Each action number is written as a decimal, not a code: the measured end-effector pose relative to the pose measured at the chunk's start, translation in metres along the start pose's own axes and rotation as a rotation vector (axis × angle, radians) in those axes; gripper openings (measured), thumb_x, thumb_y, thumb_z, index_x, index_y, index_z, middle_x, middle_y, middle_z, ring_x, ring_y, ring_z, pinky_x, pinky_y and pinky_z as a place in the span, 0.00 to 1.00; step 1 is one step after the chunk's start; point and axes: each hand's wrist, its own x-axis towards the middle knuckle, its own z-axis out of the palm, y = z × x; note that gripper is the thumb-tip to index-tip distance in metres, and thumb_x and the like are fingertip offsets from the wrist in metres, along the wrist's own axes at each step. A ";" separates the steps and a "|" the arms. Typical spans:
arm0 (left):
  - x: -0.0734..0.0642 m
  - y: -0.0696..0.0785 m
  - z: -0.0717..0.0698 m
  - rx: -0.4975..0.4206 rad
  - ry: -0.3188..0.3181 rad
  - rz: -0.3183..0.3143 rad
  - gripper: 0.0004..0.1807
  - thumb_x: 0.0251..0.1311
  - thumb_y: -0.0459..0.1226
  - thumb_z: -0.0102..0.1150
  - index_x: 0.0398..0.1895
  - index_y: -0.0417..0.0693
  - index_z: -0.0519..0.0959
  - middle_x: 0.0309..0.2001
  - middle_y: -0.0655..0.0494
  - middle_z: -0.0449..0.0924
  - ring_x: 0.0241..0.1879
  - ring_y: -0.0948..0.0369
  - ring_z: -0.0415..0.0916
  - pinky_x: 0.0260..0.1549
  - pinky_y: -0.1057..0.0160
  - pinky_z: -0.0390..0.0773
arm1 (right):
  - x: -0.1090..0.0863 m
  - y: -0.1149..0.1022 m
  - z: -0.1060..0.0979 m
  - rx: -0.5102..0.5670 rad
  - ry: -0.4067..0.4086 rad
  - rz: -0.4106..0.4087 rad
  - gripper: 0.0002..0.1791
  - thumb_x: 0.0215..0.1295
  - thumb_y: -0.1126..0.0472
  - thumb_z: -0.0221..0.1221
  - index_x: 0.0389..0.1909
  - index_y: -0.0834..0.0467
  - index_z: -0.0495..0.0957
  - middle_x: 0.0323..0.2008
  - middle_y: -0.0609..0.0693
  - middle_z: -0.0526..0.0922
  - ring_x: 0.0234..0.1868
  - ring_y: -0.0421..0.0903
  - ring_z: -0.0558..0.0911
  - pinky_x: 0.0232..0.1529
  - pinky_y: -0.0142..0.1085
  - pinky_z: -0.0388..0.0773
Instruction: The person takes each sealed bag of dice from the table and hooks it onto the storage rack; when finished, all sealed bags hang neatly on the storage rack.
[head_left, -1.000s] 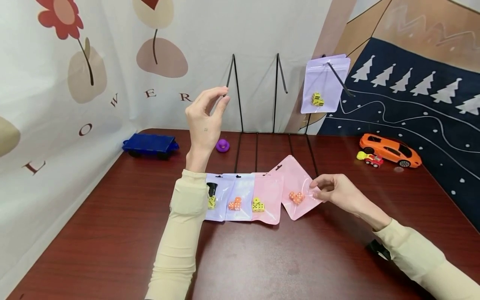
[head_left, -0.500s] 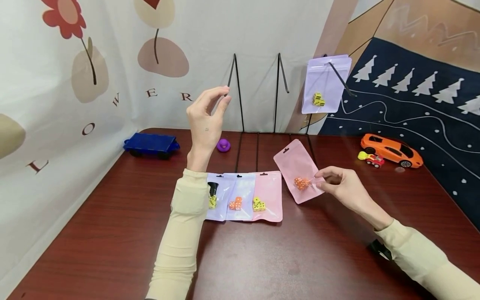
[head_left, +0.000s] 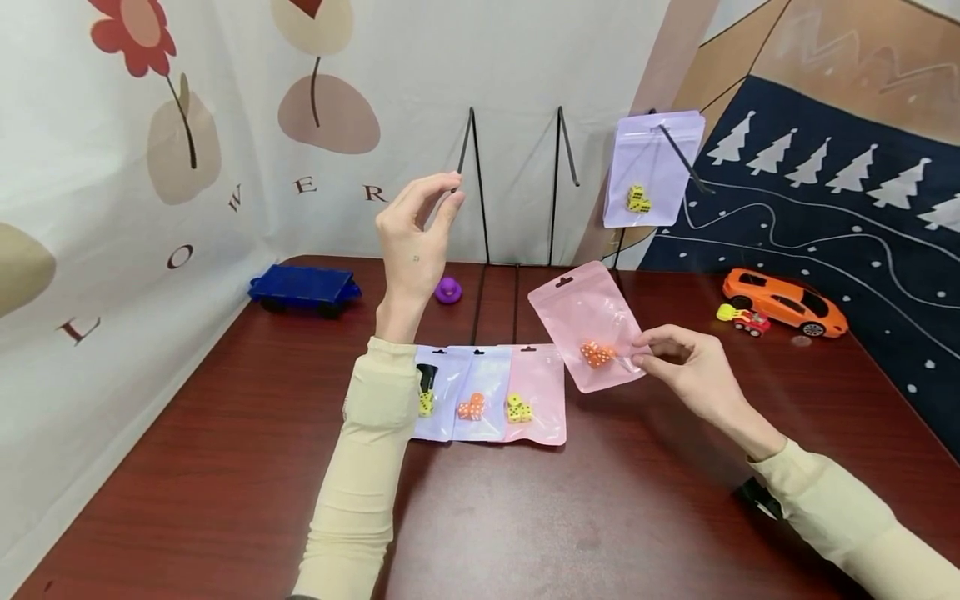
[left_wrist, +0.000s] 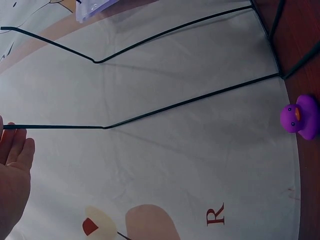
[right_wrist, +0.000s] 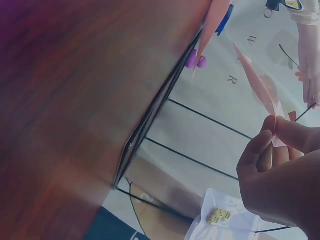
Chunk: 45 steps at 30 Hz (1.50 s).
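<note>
In the head view my left hand pinches the tip of the left hook of a black wire rack. The left wrist view shows the fingers at the end of that hook. My right hand pinches the lower right edge of a pink zip bag, held tilted above the table. Orange dice show through it. Below lie another pink bag with yellow dice and two lavender bags, one with orange dice, the other partly behind my left sleeve.
A lavender bag with yellow dice hangs on the rack's right hook; another seems to hang behind it. A purple rubber duck and a blue toy wagon stand at the back left. An orange toy car and small red toy stand right.
My right hand has lifted the pink bag with orange dice off the table, up and away from me, and tilted it. The left hand stays at the hook.
</note>
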 end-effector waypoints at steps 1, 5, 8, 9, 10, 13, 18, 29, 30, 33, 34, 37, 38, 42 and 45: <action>0.000 0.003 -0.001 0.005 0.001 -0.006 0.06 0.56 0.20 0.59 0.37 0.22 0.78 0.40 0.33 0.80 0.47 0.48 0.78 0.54 0.56 0.76 | 0.001 -0.001 0.002 0.018 -0.003 -0.007 0.11 0.55 0.71 0.66 0.40 0.63 0.82 0.32 0.53 0.86 0.29 0.39 0.81 0.23 0.24 0.75; -0.001 0.008 -0.005 0.010 0.027 -0.040 0.06 0.55 0.20 0.60 0.36 0.23 0.79 0.39 0.36 0.80 0.47 0.52 0.78 0.54 0.56 0.76 | 0.006 -0.007 0.009 0.075 -0.008 -0.031 0.11 0.55 0.71 0.66 0.41 0.63 0.82 0.33 0.56 0.86 0.30 0.41 0.80 0.22 0.26 0.74; -0.001 0.005 -0.005 0.010 0.023 -0.023 0.06 0.55 0.19 0.60 0.36 0.23 0.79 0.39 0.35 0.80 0.47 0.50 0.78 0.54 0.56 0.76 | 0.008 -0.010 0.010 0.085 0.017 -0.041 0.11 0.55 0.72 0.66 0.40 0.62 0.82 0.31 0.56 0.85 0.28 0.42 0.78 0.21 0.27 0.72; -0.001 0.005 -0.004 0.010 0.019 -0.010 0.06 0.55 0.20 0.60 0.36 0.23 0.78 0.39 0.35 0.80 0.47 0.49 0.78 0.53 0.55 0.76 | 0.008 -0.011 0.010 0.085 0.026 -0.043 0.11 0.54 0.73 0.66 0.40 0.62 0.83 0.30 0.56 0.85 0.27 0.42 0.78 0.20 0.28 0.71; -0.001 0.004 -0.003 0.009 0.015 0.000 0.06 0.55 0.20 0.60 0.36 0.22 0.78 0.39 0.34 0.80 0.47 0.48 0.78 0.53 0.55 0.77 | 0.008 -0.012 0.009 0.084 0.032 -0.045 0.11 0.54 0.73 0.66 0.40 0.62 0.83 0.30 0.56 0.85 0.27 0.42 0.77 0.20 0.28 0.71; 0.000 0.003 0.002 0.000 0.017 0.010 0.06 0.55 0.19 0.60 0.36 0.22 0.78 0.39 0.34 0.80 0.46 0.48 0.78 0.53 0.55 0.77 | 0.009 -0.015 0.007 0.089 0.047 -0.054 0.12 0.54 0.74 0.65 0.40 0.63 0.82 0.29 0.56 0.84 0.27 0.42 0.76 0.20 0.28 0.71; 0.000 0.004 0.007 -0.013 0.015 0.004 0.06 0.55 0.19 0.59 0.36 0.22 0.78 0.39 0.34 0.80 0.46 0.50 0.78 0.53 0.55 0.77 | 0.013 -0.020 0.005 0.129 0.107 -0.093 0.12 0.54 0.77 0.64 0.40 0.65 0.82 0.27 0.58 0.83 0.24 0.42 0.75 0.18 0.29 0.69; 0.001 0.001 0.006 0.006 0.000 0.043 0.07 0.55 0.19 0.59 0.37 0.19 0.77 0.39 0.29 0.78 0.45 0.41 0.77 0.51 0.55 0.78 | 0.031 -0.038 0.010 0.240 0.211 -0.142 0.12 0.54 0.78 0.63 0.41 0.70 0.80 0.29 0.49 0.85 0.31 0.41 0.82 0.28 0.25 0.76; 0.001 0.001 0.006 0.004 0.005 0.039 0.07 0.55 0.19 0.59 0.37 0.19 0.77 0.39 0.30 0.78 0.45 0.42 0.77 0.51 0.55 0.78 | 0.033 -0.039 0.010 0.252 0.215 -0.146 0.12 0.54 0.78 0.63 0.41 0.70 0.80 0.29 0.49 0.85 0.32 0.41 0.82 0.30 0.25 0.77; 0.001 -0.001 0.005 0.001 0.008 0.043 0.07 0.55 0.19 0.59 0.37 0.20 0.77 0.39 0.31 0.79 0.45 0.43 0.78 0.51 0.55 0.78 | 0.035 -0.043 0.010 0.296 0.236 -0.163 0.11 0.55 0.78 0.62 0.40 0.71 0.80 0.29 0.50 0.85 0.32 0.42 0.82 0.32 0.26 0.79; 0.001 -0.003 0.005 -0.004 0.009 0.045 0.07 0.55 0.19 0.59 0.37 0.20 0.77 0.39 0.31 0.79 0.45 0.43 0.78 0.51 0.55 0.78 | 0.036 -0.044 0.010 0.311 0.244 -0.168 0.10 0.55 0.78 0.62 0.40 0.71 0.80 0.29 0.51 0.85 0.32 0.42 0.82 0.33 0.26 0.80; 0.001 -0.011 0.004 -0.016 0.007 0.054 0.07 0.56 0.21 0.60 0.37 0.22 0.78 0.39 0.34 0.80 0.45 0.46 0.78 0.51 0.55 0.78 | 0.038 -0.045 0.009 0.345 0.263 -0.174 0.11 0.54 0.78 0.63 0.40 0.71 0.80 0.29 0.51 0.85 0.31 0.42 0.82 0.35 0.27 0.81; 0.000 -0.014 0.004 -0.020 0.008 0.054 0.07 0.56 0.21 0.60 0.37 0.23 0.78 0.39 0.34 0.80 0.46 0.47 0.78 0.51 0.55 0.78 | 0.039 -0.045 0.009 0.356 0.265 -0.173 0.11 0.54 0.78 0.63 0.40 0.71 0.79 0.30 0.51 0.85 0.32 0.42 0.82 0.36 0.27 0.81; -0.001 -0.026 0.002 -0.032 0.008 0.053 0.08 0.57 0.24 0.61 0.38 0.25 0.80 0.40 0.38 0.81 0.47 0.52 0.79 0.52 0.55 0.78 | 0.043 -0.045 0.010 0.385 0.273 -0.168 0.12 0.54 0.78 0.63 0.41 0.72 0.79 0.30 0.50 0.85 0.32 0.42 0.83 0.36 0.28 0.82; -0.001 -0.029 0.002 -0.030 0.004 0.057 0.08 0.57 0.25 0.61 0.39 0.27 0.80 0.41 0.41 0.81 0.47 0.52 0.78 0.52 0.54 0.78 | 0.044 -0.045 0.011 0.425 0.283 -0.166 0.12 0.54 0.79 0.63 0.41 0.73 0.79 0.30 0.50 0.85 0.32 0.42 0.83 0.35 0.28 0.82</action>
